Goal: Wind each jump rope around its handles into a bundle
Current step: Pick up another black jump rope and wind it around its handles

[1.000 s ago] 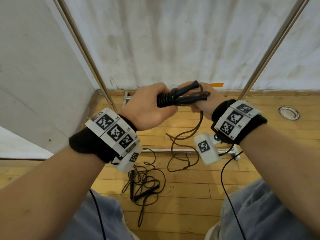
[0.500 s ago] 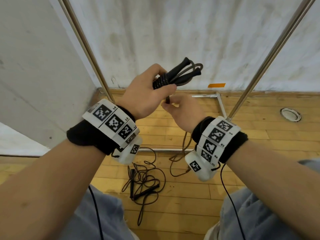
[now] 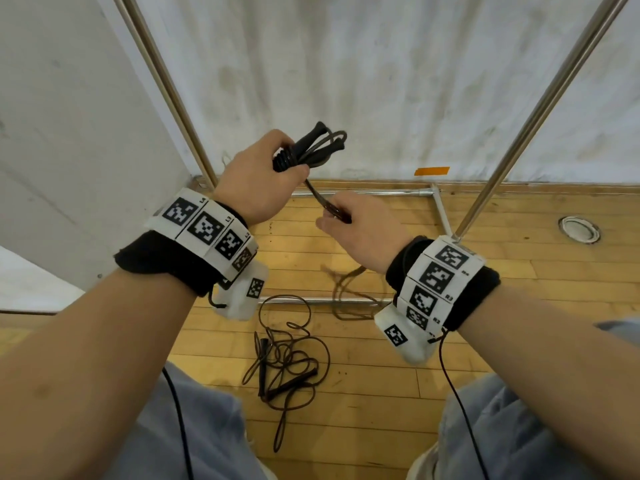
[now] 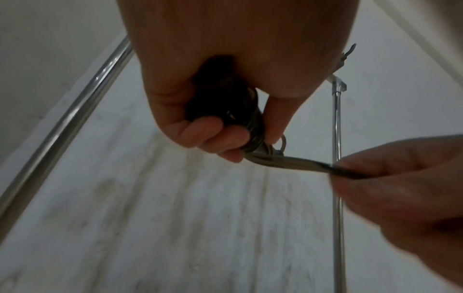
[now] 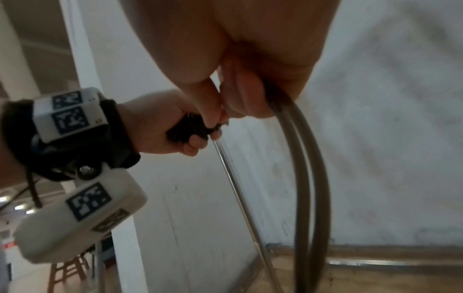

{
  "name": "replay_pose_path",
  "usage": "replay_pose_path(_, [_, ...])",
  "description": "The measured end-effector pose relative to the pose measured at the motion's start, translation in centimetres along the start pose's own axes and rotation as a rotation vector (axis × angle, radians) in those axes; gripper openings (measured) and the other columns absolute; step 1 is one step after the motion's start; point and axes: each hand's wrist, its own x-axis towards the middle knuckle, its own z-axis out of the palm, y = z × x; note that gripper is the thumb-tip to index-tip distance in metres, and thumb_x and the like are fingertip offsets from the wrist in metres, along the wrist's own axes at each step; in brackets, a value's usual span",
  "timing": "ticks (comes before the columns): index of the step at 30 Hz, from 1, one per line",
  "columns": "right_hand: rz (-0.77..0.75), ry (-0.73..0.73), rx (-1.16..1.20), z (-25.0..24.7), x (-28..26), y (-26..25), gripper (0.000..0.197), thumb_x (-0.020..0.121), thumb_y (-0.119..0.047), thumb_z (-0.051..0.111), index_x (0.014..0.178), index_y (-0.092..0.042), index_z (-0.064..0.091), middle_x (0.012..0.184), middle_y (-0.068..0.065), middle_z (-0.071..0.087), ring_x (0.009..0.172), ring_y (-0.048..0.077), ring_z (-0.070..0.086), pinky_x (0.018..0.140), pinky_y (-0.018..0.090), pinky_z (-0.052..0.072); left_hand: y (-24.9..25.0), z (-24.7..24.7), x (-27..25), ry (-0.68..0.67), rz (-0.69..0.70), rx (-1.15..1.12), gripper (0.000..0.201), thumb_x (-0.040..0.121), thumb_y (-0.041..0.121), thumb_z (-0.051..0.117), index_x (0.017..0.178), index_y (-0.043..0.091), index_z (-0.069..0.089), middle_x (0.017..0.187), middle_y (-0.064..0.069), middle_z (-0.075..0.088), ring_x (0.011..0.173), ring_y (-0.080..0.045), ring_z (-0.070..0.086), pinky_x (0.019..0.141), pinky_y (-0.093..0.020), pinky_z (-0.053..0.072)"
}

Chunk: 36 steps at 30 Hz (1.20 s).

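Since a second ago our right hand (image 3: 360, 230) has dropped from beside the handles to below and right of them, pinching the doubled cord (image 3: 320, 199) taut, while our left hand (image 3: 258, 178) stays wrapped around the two handles (image 3: 304, 147) and their first coils, raised toward the far wall. We judge another wrap is underway; slack hangs to the floor, and the second rope (image 3: 287, 365) lies untouched near our knees.

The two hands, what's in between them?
A short doubled stretch of rope runs from the bundle in the left hand to the right hand, which pinches it. The left wrist view shows it best.
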Motion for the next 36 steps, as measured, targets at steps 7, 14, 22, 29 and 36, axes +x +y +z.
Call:
replay_pose_path(7, [-0.104, 0.044, -0.167, -2.6, -0.1, 0.2, 0.032, 0.098, -0.03, 0.043, 0.066, -0.028, 0.044, 0.06, -0.011, 0.044, 0.053, 0.004, 0.041, 0.05, 0.017, 0.026, -2.3, 0.6, -0.2, -0.167, 0.015, 0.394, 0.026, 0.091, 0.037, 0.058, 0.1, 0.035, 0.034, 0.087, 0.004, 0.055, 0.063, -0.011, 0.053, 0.049, -0.025, 0.038])
replay_pose_path(14, [-0.132, 0.106, -0.177, -3.4, 0.6, 0.4, 0.027, 0.096, -0.033, 0.045, 0.082, -0.016, 0.06, 0.064, -0.009, 0.052, 0.059, 0.007, 0.048, 0.054, 0.021, 0.034, -0.5, 3.8, -1.8, -0.38, 0.126, 0.529, 0.03, 0.09, 0.034, 0.057, 0.115, 0.026, 0.042, 0.101, 0.002, 0.062, 0.077, -0.02, 0.055, 0.062, -0.032, 0.045])
replay_pose_path(22, [-0.042, 0.241, -0.104, -5.3, 2.0, 1.3, 0.031, 0.092, -0.038, 0.052, 0.08, -0.014, 0.067, 0.061, -0.008, 0.052, 0.055, 0.006, 0.046, 0.051, 0.013, 0.033, 1.5, 4.3, -3.0, -0.236, 0.268, 0.397, 0.037, 0.082, 0.061, 0.057, 0.103, 0.03, 0.056, 0.069, 0.016, 0.053, 0.06, 0.001, 0.048, 0.047, -0.019, 0.03])
replay_pose_path(29, [0.073, 0.089, 0.146, -6.0, 2.6, 2.8, 0.029, 0.087, -0.042, 0.06, 0.066, -0.022, 0.065, 0.039, -0.015, 0.043, 0.039, -0.001, 0.039, 0.041, 0.007, 0.028, 1.6, 3.8, -3.4, -0.237, 0.385, 0.329, 0.028, 0.087, 0.045, 0.058, 0.102, 0.021, 0.056, 0.069, 0.014, 0.051, 0.061, -0.007, 0.05, 0.051, -0.018, 0.031])
replay_pose_path(36, [0.161, -0.021, 0.53, -4.5, 2.1, 3.0, 0.017, 0.095, -0.018, 0.05, 0.079, -0.019, 0.057, 0.057, -0.006, 0.053, 0.049, 0.01, 0.043, 0.045, 0.022, 0.034, 2.3, 2.3, -3.2, -0.196, 0.286, 0.129, 0.026, 0.085, 0.042, 0.063, 0.098, 0.025, 0.048, 0.076, 0.012, 0.054, 0.069, -0.008, 0.055, 0.054, -0.023, 0.039])
